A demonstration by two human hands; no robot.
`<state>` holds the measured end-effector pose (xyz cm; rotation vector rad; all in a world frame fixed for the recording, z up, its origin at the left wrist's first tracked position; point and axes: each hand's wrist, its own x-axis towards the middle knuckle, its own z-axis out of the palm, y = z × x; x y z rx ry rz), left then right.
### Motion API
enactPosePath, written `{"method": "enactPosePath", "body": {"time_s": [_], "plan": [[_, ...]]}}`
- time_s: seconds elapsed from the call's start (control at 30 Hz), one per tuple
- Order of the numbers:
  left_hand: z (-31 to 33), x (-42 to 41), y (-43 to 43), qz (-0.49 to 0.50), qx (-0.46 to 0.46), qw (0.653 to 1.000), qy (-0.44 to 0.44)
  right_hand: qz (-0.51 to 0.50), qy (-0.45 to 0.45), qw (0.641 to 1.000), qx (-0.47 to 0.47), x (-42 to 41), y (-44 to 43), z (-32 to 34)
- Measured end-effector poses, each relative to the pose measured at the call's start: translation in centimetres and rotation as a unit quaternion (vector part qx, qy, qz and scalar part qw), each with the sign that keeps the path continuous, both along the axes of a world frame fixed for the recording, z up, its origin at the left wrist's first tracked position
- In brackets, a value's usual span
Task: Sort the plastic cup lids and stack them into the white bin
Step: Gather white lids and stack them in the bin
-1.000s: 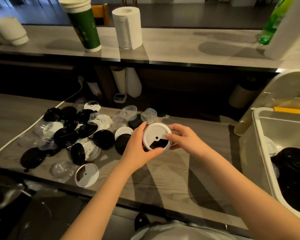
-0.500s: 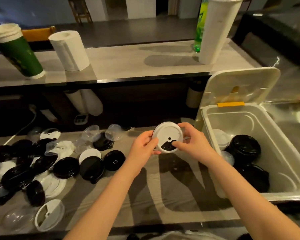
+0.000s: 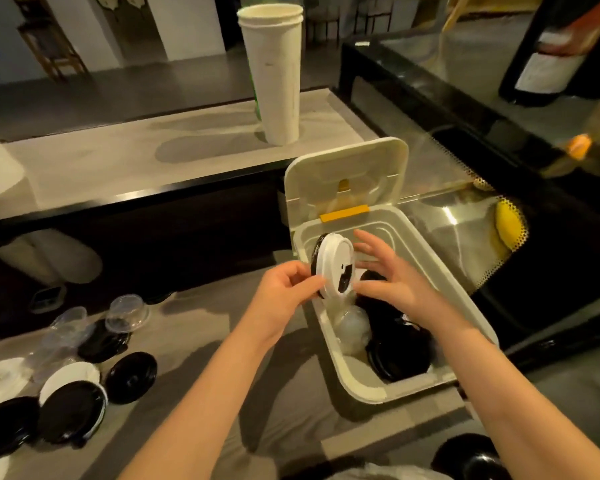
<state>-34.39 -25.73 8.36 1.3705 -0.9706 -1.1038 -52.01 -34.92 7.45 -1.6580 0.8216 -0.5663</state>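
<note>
Left hand (image 3: pixel 288 289), centre frame, pinches the white lid (image 3: pixel 336 258) at its lower-left edge between thumb and fingertips. The lid stands nearly on edge, flat face turned toward frame right and sip opening at the lower right. A black rim (image 3: pixel 314 261) shows behind it; cannot tell if that is a second lid nested underneath. Right hand (image 3: pixel 392 282) sits just right of the lid, fingers spread and fairly straight, gripping nothing; thumb tip is at the lid's lower-right edge, contact uncertain. The lid hangs over the upper-left corner of the white bin (image 3: pixel 361 386), whose cover (image 3: pixel 343 168) is flipped up. Inside, a pale pile (image 3: pixel 352 327) lies directly below the grip, with black lids (image 3: pixel 399 344) to its right. Judgement: sorting step, placement pending. The lid must rotate from on-edge to flat, then drop straight down onto the pale pile; the left hand carries and is nearer. Unsorted lids (image 3: pixel 70 403) remain at lower left.
</note>
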Motion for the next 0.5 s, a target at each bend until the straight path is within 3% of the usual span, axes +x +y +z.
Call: {"method": "enactPosePath", "body": {"time_s": [0.1, 0.33, 0.5], "plan": [[0.0, -1.5, -1.2, 0.013, -0.008, 1.000, 0.019, 0.072, 0.018, 0.997, -0.025, -0.8, -0.6, 0.5], [-0.3, -2.4, -2.8, 0.049, -0.010, 0.999, 0.018, -0.006, 0.056, 0.987, -0.149, -0.7, -2.6, 0.5], [-1.1, -0.6, -3.3, 0.172, 0.012, 0.984, 0.039, -0.036, 0.179, 0.968, -0.174, -1.7, -5.4, 0.0]]}}
